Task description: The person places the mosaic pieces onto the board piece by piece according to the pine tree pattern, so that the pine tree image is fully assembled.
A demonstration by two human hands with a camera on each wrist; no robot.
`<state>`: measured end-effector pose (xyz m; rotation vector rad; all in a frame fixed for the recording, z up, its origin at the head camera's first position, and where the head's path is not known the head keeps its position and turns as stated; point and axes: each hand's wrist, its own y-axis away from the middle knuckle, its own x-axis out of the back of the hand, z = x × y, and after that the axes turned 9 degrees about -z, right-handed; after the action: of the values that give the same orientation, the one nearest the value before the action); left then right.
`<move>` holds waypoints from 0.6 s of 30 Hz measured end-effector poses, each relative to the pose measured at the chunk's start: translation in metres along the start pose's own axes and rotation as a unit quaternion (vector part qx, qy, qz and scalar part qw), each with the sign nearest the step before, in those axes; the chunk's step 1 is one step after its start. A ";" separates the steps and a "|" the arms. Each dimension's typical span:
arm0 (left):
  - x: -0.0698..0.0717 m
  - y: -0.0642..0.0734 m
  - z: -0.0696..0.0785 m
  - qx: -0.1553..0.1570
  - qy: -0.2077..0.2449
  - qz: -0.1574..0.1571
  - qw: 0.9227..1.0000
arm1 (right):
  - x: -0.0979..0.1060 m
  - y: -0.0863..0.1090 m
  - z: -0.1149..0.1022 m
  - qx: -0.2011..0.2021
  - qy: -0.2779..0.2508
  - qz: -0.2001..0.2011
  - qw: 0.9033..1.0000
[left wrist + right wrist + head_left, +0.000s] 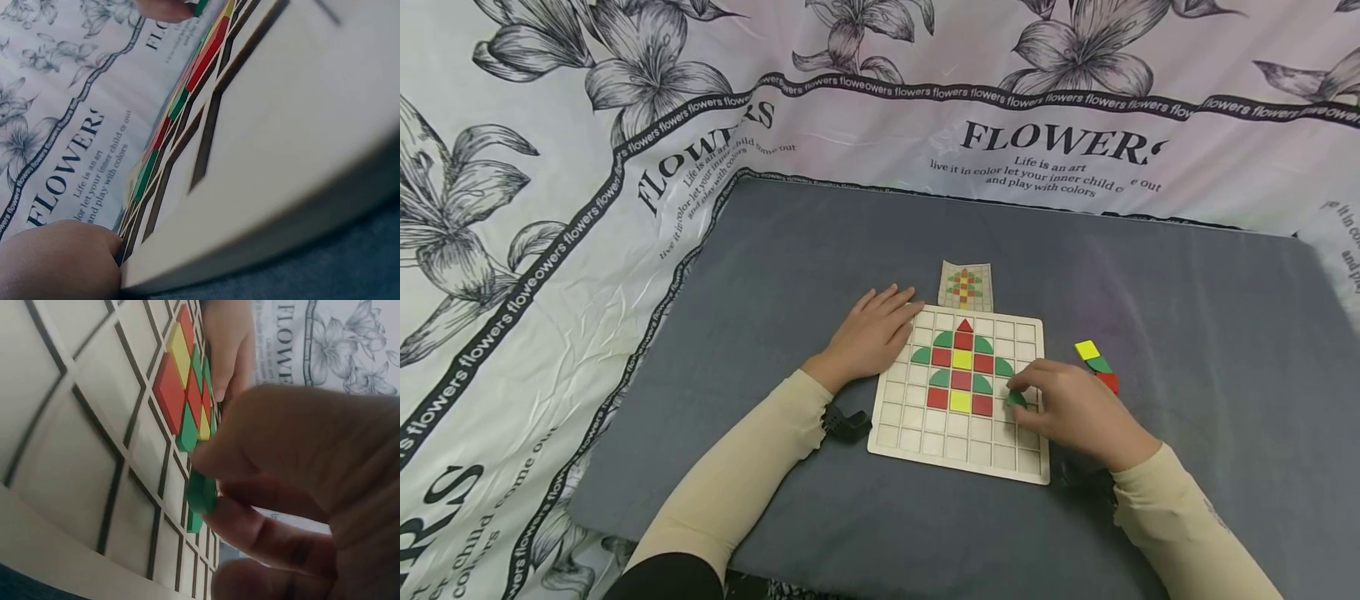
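Note:
A square wooden grid board (913,440) lies on the table, with red, yellow and green pieces set in its cells as a stacked pattern topped by a red triangle (965,327). My left hand (868,333) rests on the board's upper left edge, fingers extended. Over the right side of the board, my right hand (1071,410) pinches a green quarter-circle piece (200,490) between thumb and fingers. That piece is held close to the cells, near a red square (982,405); whether it touches the board I cannot tell.
A small pattern card (951,298) lies against the board's far edge. Right of the board lie a yellow square (1086,350), a green piece (1100,365) and a red piece (1107,382). Grey cloth (820,242) covers the table; a flower-printed sheet (880,133) hangs behind.

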<state>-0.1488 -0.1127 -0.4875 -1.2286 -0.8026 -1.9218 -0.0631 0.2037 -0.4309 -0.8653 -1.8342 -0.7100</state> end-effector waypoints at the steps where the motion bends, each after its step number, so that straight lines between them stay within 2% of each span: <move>1: 0.000 0.000 0.000 0.000 -0.001 0.000 1.000 | -0.001 0.000 -0.001 0.005 0.001 -0.003 1.000; 8: -0.001 -0.001 -0.001 0.004 -0.006 -0.005 1.000 | -0.011 0.000 -0.005 0.050 0.019 -0.011 0.999; 18: 0.000 -0.001 0.000 0.007 -0.006 -0.008 1.000 | -0.010 -0.001 -0.005 0.053 0.009 -0.025 0.998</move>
<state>-0.1500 -0.1119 -0.4878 -1.2296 -0.8326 -1.9194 -0.0584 0.1966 -0.4383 -0.7443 -1.8652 -0.6446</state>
